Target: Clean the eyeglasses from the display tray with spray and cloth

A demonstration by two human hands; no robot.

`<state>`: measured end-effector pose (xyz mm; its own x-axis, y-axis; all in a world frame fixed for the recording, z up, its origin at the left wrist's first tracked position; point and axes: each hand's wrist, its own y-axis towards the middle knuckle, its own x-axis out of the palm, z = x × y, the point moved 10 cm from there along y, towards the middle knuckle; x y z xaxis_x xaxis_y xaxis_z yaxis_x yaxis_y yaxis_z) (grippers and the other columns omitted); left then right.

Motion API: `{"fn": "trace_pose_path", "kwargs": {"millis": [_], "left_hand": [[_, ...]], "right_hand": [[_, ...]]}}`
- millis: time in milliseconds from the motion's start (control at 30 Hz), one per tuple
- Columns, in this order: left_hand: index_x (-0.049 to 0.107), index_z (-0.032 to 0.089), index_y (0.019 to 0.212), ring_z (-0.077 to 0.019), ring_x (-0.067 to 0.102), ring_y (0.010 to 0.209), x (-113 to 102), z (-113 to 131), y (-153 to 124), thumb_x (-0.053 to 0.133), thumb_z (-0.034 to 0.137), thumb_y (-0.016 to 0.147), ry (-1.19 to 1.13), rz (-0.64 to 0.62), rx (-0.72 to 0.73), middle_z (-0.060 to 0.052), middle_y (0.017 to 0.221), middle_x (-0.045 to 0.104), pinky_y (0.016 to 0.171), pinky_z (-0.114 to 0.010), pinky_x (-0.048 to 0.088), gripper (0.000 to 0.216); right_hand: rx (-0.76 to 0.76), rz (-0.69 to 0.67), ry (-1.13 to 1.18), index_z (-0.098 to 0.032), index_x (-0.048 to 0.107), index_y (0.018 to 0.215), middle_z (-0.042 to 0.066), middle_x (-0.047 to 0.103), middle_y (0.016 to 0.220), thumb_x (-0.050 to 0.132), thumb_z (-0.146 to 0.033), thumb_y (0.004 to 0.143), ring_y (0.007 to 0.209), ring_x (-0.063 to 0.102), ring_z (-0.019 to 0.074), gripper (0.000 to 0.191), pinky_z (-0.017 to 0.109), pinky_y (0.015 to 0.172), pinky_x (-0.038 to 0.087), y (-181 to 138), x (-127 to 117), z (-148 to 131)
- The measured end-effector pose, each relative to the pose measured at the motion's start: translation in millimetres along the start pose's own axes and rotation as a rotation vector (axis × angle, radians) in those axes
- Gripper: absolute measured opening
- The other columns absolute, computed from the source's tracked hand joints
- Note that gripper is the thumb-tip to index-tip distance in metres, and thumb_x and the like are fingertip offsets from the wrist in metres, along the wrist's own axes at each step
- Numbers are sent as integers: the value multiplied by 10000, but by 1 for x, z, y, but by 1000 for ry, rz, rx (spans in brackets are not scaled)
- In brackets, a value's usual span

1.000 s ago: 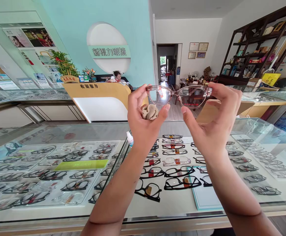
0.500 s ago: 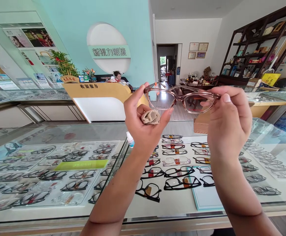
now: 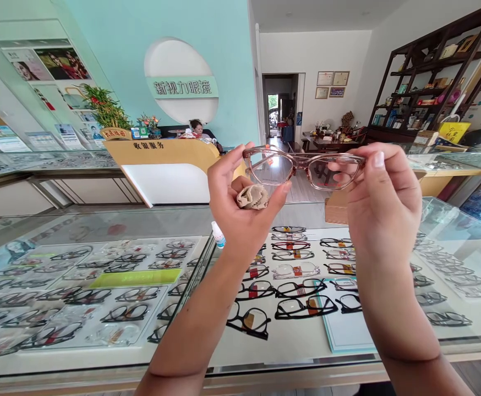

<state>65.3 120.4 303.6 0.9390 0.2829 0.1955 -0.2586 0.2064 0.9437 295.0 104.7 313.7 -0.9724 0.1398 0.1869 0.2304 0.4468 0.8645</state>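
A pair of eyeglasses point(image 3: 302, 159) with a translucent pinkish-brown frame is held up in front of me, above the glass display counter. My left hand point(image 3: 240, 203) is closed, its fingers on the left end of the frame; a rolled beige cloth point(image 3: 252, 196) is tucked in the same palm. At the other end, my right hand point(image 3: 384, 203) pinches the right corner of the frame between thumb and fingers. Both lenses show, and the room is seen through them. Rows of spectacles point(image 3: 306, 306) lie in the case below my hands.
The glass counter point(image 3: 224, 374) runs across in front of me. A small white bottle point(image 3: 218, 235) stands left of my left wrist, and a cardboard box point(image 3: 336, 206) sits behind my right hand. Farther back, a person point(image 3: 198, 129) is behind the cashier desk point(image 3: 162, 176).
The eyeglasses have tilted slightly, so the top of the frame and its left temple sit differently. My right hand has shifted a little to the left. Both hands keep their hold.
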Motion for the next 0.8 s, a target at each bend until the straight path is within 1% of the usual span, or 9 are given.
{"fn": "trace_pose_path", "kwargs": {"millis": [100, 200, 267, 400, 500, 600, 700, 800], "left_hand": [[594, 312, 1405, -332, 678, 1360, 1, 2, 1, 960, 418, 789, -24, 2, 15, -119, 1383, 685, 818, -402, 660, 724], [564, 294, 1397, -331, 717, 1285, 2, 3, 3, 960, 472, 782, -38, -15, 29, -111, 1327, 684, 856, -422, 663, 752], [550, 290, 1382, -318, 741, 1225, 2, 4, 4, 954, 530, 779, -55, -21, 40, -99, 1303, 680, 869, -426, 662, 765], [547, 306, 1318, -297, 750, 1153, -2, 2, 7, 992, 584, 717, -106, -10, 32, -88, 1290, 675, 865, -427, 659, 798], [548, 310, 1291, -280, 758, 1098, -3, 0, 8, 1004, 580, 704, -142, -14, 19, -75, 1212, 702, 818, -406, 651, 791], [551, 309, 1276, -274, 761, 1074, 0, -2, 6, 985, 580, 738, -170, -31, -13, -68, 1125, 725, 742, -369, 628, 742], [552, 309, 1267, -266, 761, 1064, 2, -5, 4, 970, 600, 755, -175, -22, -56, -74, 1121, 729, 645, -321, 577, 722], [546, 312, 1260, -245, 758, 1014, 3, -2, 1, 977, 608, 743, -179, -9, -75, -64, 1115, 726, 610, -297, 542, 735]], "right_hand": [[-5, 64, -38, -313, 726, 1069, 40, 687, 1063, 605, -479, 1111, 989, 715, 224, 210, 434, 929, 608, 2, -7, 0], [11, 104, -2, -298, 738, 989, 17, 658, 958, 660, -411, 1093, 883, 667, 192, 172, 405, 889, 594, 4, -13, 4], [23, 90, 18, -302, 740, 979, 11, 644, 922, 665, -411, 1092, 873, 660, 190, 174, 399, 879, 585, 4, -12, 7], [9, 29, 4, -329, 728, 1009, 23, 666, 961, 622, -442, 1112, 921, 674, 220, 186, 423, 883, 566, 3, -7, 8], [46, 38, 10, -325, 714, 973, 24, 659, 947, 628, -428, 1107, 897, 660, 221, 190, 421, 869, 554, 2, -7, 9], [127, 57, 45, -301, 676, 900, 11, 607, 864, 656, -419, 1089, 820, 619, 206, 224, 405, 828, 543, 2, -8, 14], [169, 62, 37, -284, 629, 851, -7, 540, 800, 673, -440, 1076, 769, 579, 191, 278, 388, 805, 533, 3, -7, 18], [169, 54, 32, -285, 617, 847, -14, 529, 792, 681, -452, 1072, 761, 578, 181, 288, 379, 807, 542, 4, -8, 22]]}}
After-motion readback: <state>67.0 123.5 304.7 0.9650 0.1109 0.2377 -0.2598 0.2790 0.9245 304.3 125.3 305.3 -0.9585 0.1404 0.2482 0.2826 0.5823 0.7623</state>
